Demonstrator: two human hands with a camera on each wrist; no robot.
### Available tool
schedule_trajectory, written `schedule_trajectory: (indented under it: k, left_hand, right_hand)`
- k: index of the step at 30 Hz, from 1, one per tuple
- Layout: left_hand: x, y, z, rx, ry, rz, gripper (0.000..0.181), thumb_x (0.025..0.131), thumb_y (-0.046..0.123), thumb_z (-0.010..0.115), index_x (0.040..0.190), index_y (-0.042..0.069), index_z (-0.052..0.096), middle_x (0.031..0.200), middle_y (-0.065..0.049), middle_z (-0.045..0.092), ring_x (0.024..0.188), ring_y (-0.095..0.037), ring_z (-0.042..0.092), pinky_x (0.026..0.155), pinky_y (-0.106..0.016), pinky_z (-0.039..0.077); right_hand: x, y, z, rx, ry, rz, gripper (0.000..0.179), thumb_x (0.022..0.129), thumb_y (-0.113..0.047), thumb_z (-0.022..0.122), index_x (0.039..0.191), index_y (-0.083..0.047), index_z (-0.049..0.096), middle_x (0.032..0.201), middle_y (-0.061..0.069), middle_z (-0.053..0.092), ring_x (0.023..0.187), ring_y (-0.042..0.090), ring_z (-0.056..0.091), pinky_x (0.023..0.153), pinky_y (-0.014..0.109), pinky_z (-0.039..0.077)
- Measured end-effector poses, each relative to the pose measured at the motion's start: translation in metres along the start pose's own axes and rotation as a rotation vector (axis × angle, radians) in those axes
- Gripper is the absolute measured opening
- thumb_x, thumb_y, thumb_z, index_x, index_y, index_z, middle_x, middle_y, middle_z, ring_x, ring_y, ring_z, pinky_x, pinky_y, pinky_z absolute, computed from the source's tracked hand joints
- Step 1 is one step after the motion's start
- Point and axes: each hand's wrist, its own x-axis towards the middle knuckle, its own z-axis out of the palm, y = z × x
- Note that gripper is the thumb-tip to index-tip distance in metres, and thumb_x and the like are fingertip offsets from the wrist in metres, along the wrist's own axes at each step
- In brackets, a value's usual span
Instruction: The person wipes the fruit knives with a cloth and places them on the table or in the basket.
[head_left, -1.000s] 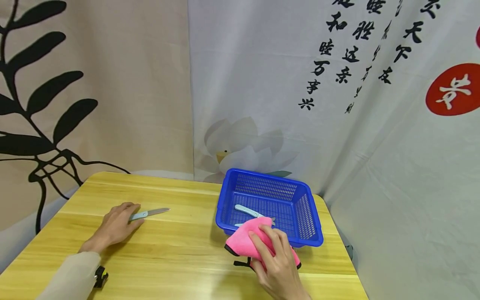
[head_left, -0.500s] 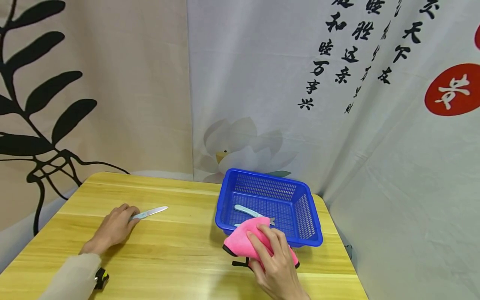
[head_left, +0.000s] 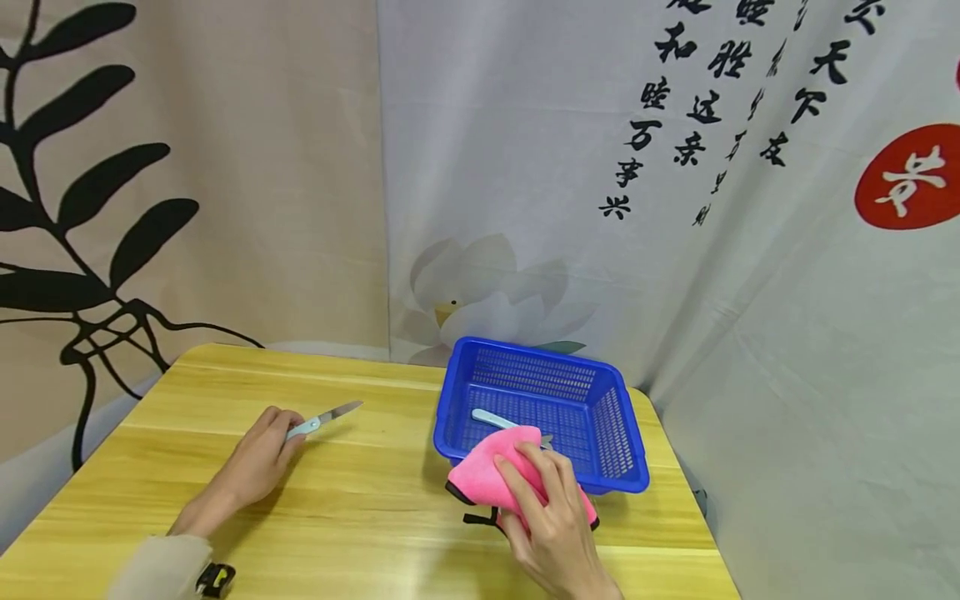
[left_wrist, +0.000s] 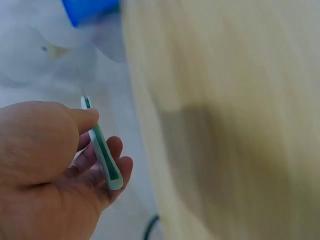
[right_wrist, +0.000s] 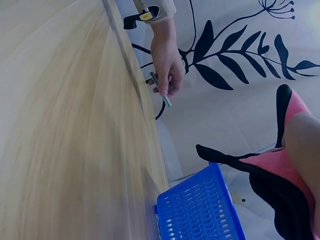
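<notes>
Left hand (head_left: 258,457) now pinches knife (head_left: 315,424) off table (head_left: 375,508), tip toward 2 o'clock; right hand (head_left: 553,527) still grips pink cloth (head_left: 483,471). Pickup looks done.

Blue rectangular plastic basket (head_left: 532,375) stands at right rear of yellow wooden tabletop (head_left: 375,500); pale-blue-handled knife (head_left: 492,417) lies in it. Pink black-edged cloth (head_left: 483,473), in right hand (head_left: 555,533), is at basket's near side. Second pale-blue-handled knife (head_left: 309,425), in left hand (head_left: 258,462), is left of basket.

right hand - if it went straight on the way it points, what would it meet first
Probably the blue basket, just beyond the pink cloth in the right hand; the head view leaves unclear whether that hand would touch it or pass above.
</notes>
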Motion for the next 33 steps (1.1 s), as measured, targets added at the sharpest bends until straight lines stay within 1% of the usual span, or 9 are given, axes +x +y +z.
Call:
schedule_trajectory:
  k: [6,9,12,16,18,21,23,26,33]
  left_hand:
    - [0.001,0.046,0.000,-0.042,0.088,0.105,0.015,0.108,-0.002,0.071,0.122,-0.003,0.067,0.111,-0.011,0.067,0.087,-0.007,0.053,0.070,-0.029,0.055]
    - [0.002,0.069,0.000,-0.086,0.097,0.140,0.016,0.108,-0.003,0.071,0.123,-0.003,0.067,0.110,-0.007,0.068,0.087,-0.004,0.053,0.070,-0.028,0.056]
    - [0.000,0.092,0.001,-0.127,0.100,0.168,0.018,0.108,-0.003,0.071,0.125,-0.002,0.066,0.109,-0.004,0.068,0.087,-0.002,0.053,0.070,-0.026,0.056]
    - [-0.001,0.120,0.001,-0.159,0.133,0.232,0.023,0.106,-0.005,0.073,0.127,-0.001,0.066,0.105,0.000,0.065,0.085,0.000,0.051,0.069,-0.023,0.053]
    - [0.000,0.133,0.000,-0.166,0.153,0.267,0.026,0.104,-0.006,0.074,0.128,0.000,0.066,0.103,0.003,0.063,0.084,0.002,0.049,0.068,-0.021,0.053]
    - [0.000,0.151,0.000,-0.170,0.164,0.297,0.029,0.104,-0.007,0.074,0.129,0.002,0.066,0.104,0.003,0.062,0.084,0.002,0.050,0.068,-0.019,0.052]
    - [0.001,0.162,0.001,-0.161,0.162,0.309,0.030,0.104,-0.006,0.074,0.130,0.003,0.065,0.106,0.003,0.063,0.086,0.000,0.053,0.069,-0.019,0.054]
    - [0.001,0.175,0.003,-0.140,0.164,0.335,0.030,0.103,-0.006,0.076,0.130,0.004,0.065,0.110,0.001,0.065,0.090,-0.003,0.059,0.074,-0.021,0.060]
    - [0.000,0.193,0.007,-0.146,0.174,0.380,0.036,0.098,-0.010,0.076,0.131,0.002,0.067,0.113,-0.002,0.067,0.094,-0.006,0.064,0.080,-0.025,0.065]
  right_hand:
    - [0.008,-0.002,0.002,0.007,-0.003,0.021,0.047,0.090,-0.011,0.062,0.134,-0.003,0.079,0.133,0.026,0.072,0.113,0.040,0.062,0.100,0.047,0.051]
    - [0.013,-0.004,0.004,0.010,0.000,0.020,0.048,0.090,-0.010,0.063,0.134,-0.004,0.079,0.133,0.027,0.072,0.114,0.041,0.062,0.100,0.047,0.051]
    - [0.017,-0.006,0.006,0.016,-0.003,0.018,0.050,0.086,-0.009,0.065,0.134,-0.004,0.079,0.135,0.026,0.072,0.115,0.041,0.063,0.102,0.048,0.051]
    - [0.023,-0.010,0.009,0.007,-0.021,0.021,0.054,0.085,-0.010,0.066,0.137,-0.006,0.078,0.138,0.025,0.071,0.118,0.041,0.063,0.104,0.050,0.051]
    - [0.025,-0.012,0.011,-0.008,-0.031,0.021,0.051,0.089,-0.011,0.064,0.138,-0.007,0.077,0.139,0.024,0.071,0.119,0.041,0.063,0.104,0.050,0.051]
    - [0.029,-0.014,0.013,-0.032,-0.036,0.023,0.044,0.100,-0.014,0.058,0.139,-0.009,0.077,0.139,0.022,0.071,0.119,0.040,0.062,0.104,0.050,0.051]
    - [0.031,-0.017,0.015,-0.054,-0.041,0.025,0.041,0.107,-0.017,0.053,0.139,-0.010,0.077,0.139,0.022,0.071,0.119,0.040,0.063,0.105,0.050,0.050]
    - [0.032,-0.019,0.017,-0.087,-0.050,0.026,0.041,0.112,-0.019,0.048,0.139,-0.011,0.077,0.140,0.021,0.071,0.119,0.041,0.063,0.105,0.049,0.049]
    - [0.032,-0.025,0.021,-0.158,-0.081,0.037,0.043,0.110,-0.015,0.046,0.139,-0.013,0.078,0.140,0.021,0.070,0.118,0.042,0.063,0.100,0.049,0.053]
